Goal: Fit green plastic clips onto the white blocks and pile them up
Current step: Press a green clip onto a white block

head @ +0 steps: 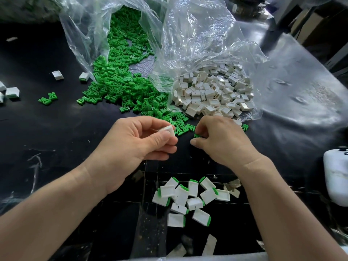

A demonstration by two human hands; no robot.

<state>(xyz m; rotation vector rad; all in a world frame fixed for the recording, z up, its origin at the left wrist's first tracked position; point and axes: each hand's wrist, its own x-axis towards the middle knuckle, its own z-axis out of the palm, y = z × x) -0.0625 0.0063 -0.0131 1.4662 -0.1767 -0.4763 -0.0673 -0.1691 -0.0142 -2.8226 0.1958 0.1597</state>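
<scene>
My left hand (139, 142) pinches a white block (168, 130) between thumb and fingers, just above the black table. My right hand (218, 140) is beside it, fingers curled around a green clip (197, 136) at the near edge of the green clip heap (120, 87). That heap spills from a clear bag. A second clear bag holds the loose white blocks (212, 93). Near me lies a pile of white blocks with green clips fitted (188, 196).
The black table (56, 129) has a few stray white blocks (57, 75) and two green clips (48, 98) at the left. A white plastic container (336, 176) stands at the right edge. Crumpled clear plastic (301, 91) covers the right side.
</scene>
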